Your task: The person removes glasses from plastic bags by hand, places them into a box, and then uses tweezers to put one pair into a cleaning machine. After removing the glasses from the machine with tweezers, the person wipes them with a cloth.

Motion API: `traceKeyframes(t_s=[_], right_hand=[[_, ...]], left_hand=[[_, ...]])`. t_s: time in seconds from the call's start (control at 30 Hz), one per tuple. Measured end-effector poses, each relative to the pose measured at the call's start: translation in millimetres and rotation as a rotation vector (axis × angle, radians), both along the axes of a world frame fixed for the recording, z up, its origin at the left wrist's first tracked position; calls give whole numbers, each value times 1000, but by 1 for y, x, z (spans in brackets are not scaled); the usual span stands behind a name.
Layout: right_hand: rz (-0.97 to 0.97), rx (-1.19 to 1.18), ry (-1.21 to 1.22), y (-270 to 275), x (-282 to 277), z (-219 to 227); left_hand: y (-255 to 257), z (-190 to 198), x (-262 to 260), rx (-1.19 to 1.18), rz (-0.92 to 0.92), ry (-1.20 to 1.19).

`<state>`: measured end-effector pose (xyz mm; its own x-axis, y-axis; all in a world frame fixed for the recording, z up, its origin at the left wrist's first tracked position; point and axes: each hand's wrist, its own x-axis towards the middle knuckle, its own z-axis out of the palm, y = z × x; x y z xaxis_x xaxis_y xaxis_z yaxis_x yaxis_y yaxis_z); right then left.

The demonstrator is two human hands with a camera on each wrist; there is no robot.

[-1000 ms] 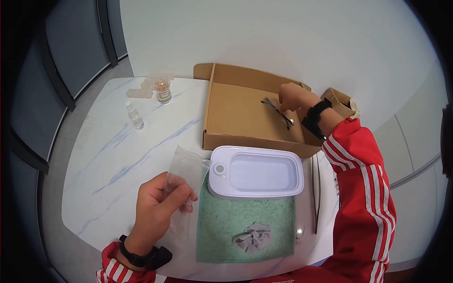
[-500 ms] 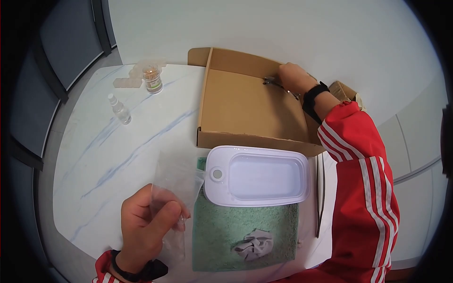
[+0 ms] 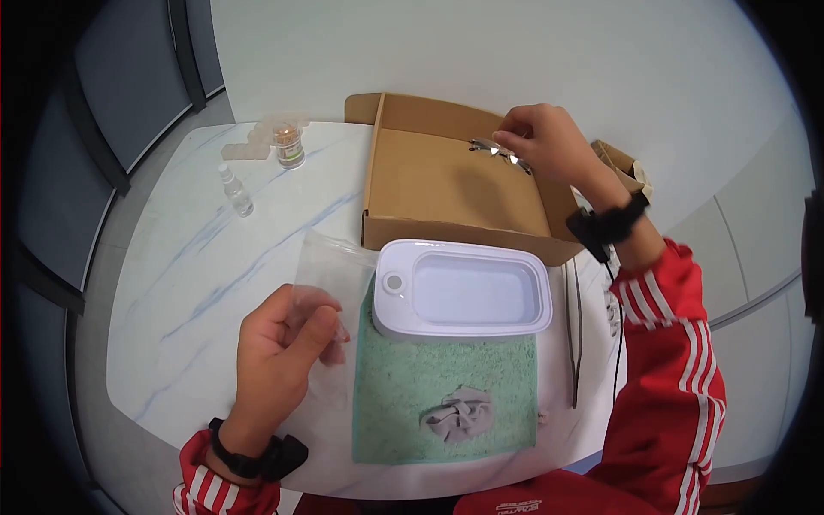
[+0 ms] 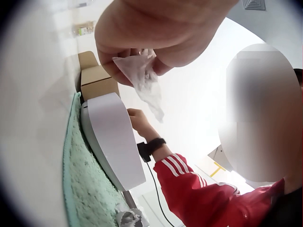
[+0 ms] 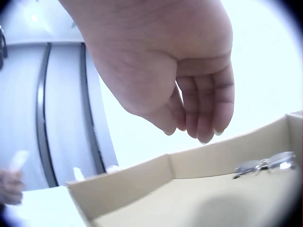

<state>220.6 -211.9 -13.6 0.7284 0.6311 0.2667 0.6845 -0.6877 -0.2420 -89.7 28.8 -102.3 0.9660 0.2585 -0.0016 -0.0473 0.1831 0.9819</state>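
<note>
My left hand [image 3: 287,348] pinches a clear plastic bag [image 3: 322,257] between thumb and fingers, left of the white tub. In the left wrist view, crumpled plastic [image 4: 142,78] hangs from the fingertips. My right hand [image 3: 549,142] is over the back right of the cardboard box [image 3: 429,184]. The right wrist view shows its fingers [image 5: 203,118] bent loosely downward and holding nothing. A pair of glasses [image 5: 279,162] lies apart from them inside the box, with light glinting off a lens. In the head view the glasses [image 3: 512,158] are partly covered by the hand.
A white tub [image 3: 481,296] stands on a green cloth [image 3: 395,403], which also bears a crumpled grey cloth [image 3: 459,416]. Dark tweezers [image 3: 573,343] lie to the right. A spray bottle [image 3: 236,193] and a clear jar [image 3: 290,150] stand back left; a small carton [image 3: 622,167] is behind the right arm.
The glasses have shifted toward the back of the box and turned. My right hand has let go of them and lifted up. My left hand keeps hold of the plastic bag.
</note>
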Motion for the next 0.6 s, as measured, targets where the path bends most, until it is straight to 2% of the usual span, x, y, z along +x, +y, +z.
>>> traceKeyframes(t_s=[0.07, 0.13, 0.2, 0.27, 0.3, 0.33, 0.37, 0.43, 0.47, 0.53, 0.6], right_hand=[[60, 198, 164, -3, -61, 14], [238, 372, 355, 0, -123, 16], [378, 322, 481, -1, -177, 16], [439, 313, 456, -2, -213, -2], [431, 94, 552, -4, -220, 6], [422, 111, 546, -9, -225, 3], [386, 226, 614, -14, -227, -5], [303, 510, 818, -25, -231, -23], [284, 531, 809, -31, -234, -24], [233, 559, 1017, -44, -239, -25], [208, 586, 1014, -56, -244, -30]], left_hand=[[-2, 2, -4, 45, -28, 3], [-9, 8, -8, 75, -173, 35], [-22, 15, -12, 143, -223, 57], [-35, 23, -20, 208, -275, 79], [-39, 29, -24, 344, -313, 93], [-43, 33, -29, 482, -348, 106], [-43, 35, -35, 499, -360, 106], [-43, 34, -48, 372, -289, 141], [-40, 31, -54, 385, -313, 137], [-24, 23, -64, 380, -270, 155], [-17, 19, -70, 466, -260, 147]])
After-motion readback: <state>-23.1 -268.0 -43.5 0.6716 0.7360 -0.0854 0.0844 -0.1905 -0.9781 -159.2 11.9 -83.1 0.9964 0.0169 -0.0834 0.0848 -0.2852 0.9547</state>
